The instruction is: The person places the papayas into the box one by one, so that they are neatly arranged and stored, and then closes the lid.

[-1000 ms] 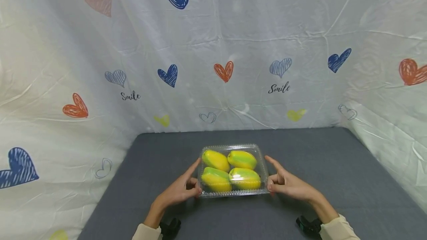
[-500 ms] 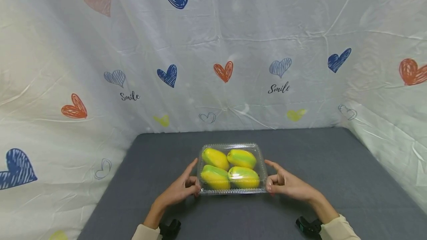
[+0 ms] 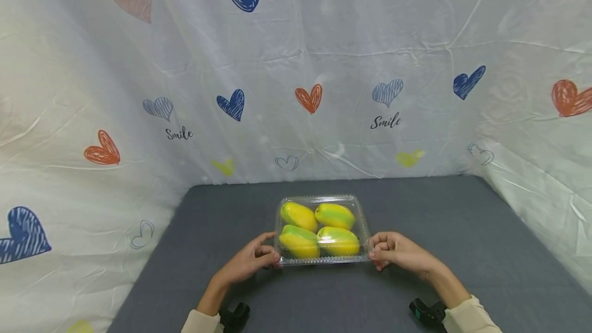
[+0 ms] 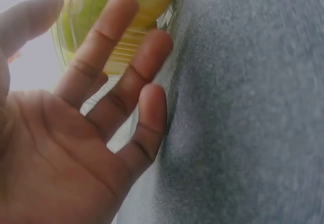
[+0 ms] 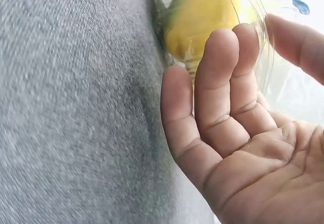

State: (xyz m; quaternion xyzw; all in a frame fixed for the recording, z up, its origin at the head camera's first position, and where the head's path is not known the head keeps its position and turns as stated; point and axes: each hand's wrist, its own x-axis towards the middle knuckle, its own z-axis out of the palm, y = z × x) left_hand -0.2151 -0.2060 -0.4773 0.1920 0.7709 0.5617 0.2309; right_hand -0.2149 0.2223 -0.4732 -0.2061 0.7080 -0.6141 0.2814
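A clear plastic clamshell container (image 3: 322, 200) holds several yellow-green mangoes (image 3: 336, 241) in the head view. At its near left corner, my left hand (image 3: 250, 261) pinches the rim, thumb on top. My right hand (image 3: 402, 254) pinches the near right corner in the same way, its other fingers bent below. In the left wrist view, three fingers of the left hand (image 4: 76, 148) are loosely spread beside a mango (image 4: 144, 4) seen through the plastic. The right wrist view shows the right hand (image 5: 253, 148) with bent fingers by the container's side; its index finger is mostly hidden.
A dark grey cloth covers the table (image 3: 319, 302). Behind and on both sides hangs a white curtain (image 3: 342, 24) printed with hearts. Black straps (image 3: 425, 311) sit at both wrists, by the cream sleeves (image 3: 469, 316).
The container has shifted slightly away from me. Both index fingers, earlier stretched along its sides, have drawn back toward the near corners, where the thumbs stay.
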